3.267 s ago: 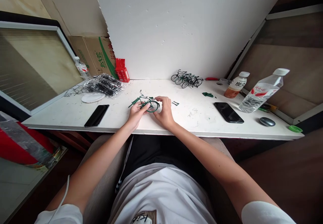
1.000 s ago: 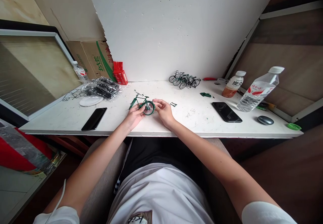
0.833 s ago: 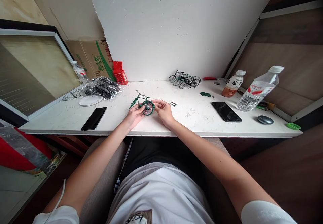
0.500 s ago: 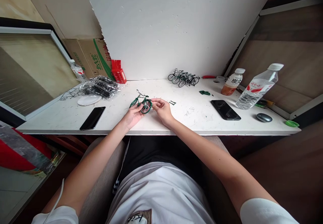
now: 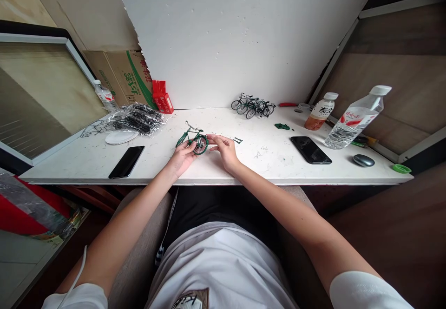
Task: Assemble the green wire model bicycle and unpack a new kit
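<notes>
A small green model bicycle is held upright just above the front part of the table. My left hand is closed on its lower part, the thumb beside the spoked wheel at the right. My right hand is at that wheel's right edge, fingers stretched toward the tyre and the thumb apart from them. Whether a fingertip touches the tyre is hard to tell. Just beyond my right hand lies a small green plastic part.
Several finished model bicycles stand at the back. A green part lies right of them. Phones, a mouse and bottles stand or lie around. Bagged black parts are at left.
My right thumb has come away from the wheel and the fingers have spread. The bicycle stays in my left hand, almost in place. The view has shifted slightly.
</notes>
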Motion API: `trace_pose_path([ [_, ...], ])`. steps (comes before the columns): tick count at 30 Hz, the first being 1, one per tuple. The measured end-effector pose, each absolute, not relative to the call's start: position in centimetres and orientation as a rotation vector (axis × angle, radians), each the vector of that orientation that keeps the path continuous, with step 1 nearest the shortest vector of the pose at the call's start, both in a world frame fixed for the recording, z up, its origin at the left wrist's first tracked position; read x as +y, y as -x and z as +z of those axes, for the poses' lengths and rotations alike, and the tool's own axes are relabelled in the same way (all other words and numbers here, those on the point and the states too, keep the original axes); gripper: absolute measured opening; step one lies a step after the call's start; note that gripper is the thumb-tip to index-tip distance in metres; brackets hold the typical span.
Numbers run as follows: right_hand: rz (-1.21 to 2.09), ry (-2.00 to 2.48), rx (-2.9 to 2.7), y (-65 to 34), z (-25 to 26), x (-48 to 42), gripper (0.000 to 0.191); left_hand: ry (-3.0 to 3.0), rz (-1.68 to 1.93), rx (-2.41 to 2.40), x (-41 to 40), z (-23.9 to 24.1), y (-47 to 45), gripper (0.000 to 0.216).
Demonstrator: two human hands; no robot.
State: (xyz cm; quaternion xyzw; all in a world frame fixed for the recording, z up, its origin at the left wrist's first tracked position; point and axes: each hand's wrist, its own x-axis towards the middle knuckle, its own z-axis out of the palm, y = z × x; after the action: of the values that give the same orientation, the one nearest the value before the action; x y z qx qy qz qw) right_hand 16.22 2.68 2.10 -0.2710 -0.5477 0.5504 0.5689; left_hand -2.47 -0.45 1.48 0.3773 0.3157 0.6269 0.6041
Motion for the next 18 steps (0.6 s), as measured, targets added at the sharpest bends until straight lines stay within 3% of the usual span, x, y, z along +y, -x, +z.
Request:
trace_pose_path([
  [6, 1.321, 0.713, -1.211, -15.84, 2.25, 2.41, 0.055, -0.933, 1.539, 0.806, -0.43, 0.91, 2.38, 0.045],
  [18, 1.293, 0.645, -1.235, -15.43, 1.34, 3.38, 0.061, -0.938, 1.546, 0.811, -0.26, 0.63, 2.24, 0.056],
])
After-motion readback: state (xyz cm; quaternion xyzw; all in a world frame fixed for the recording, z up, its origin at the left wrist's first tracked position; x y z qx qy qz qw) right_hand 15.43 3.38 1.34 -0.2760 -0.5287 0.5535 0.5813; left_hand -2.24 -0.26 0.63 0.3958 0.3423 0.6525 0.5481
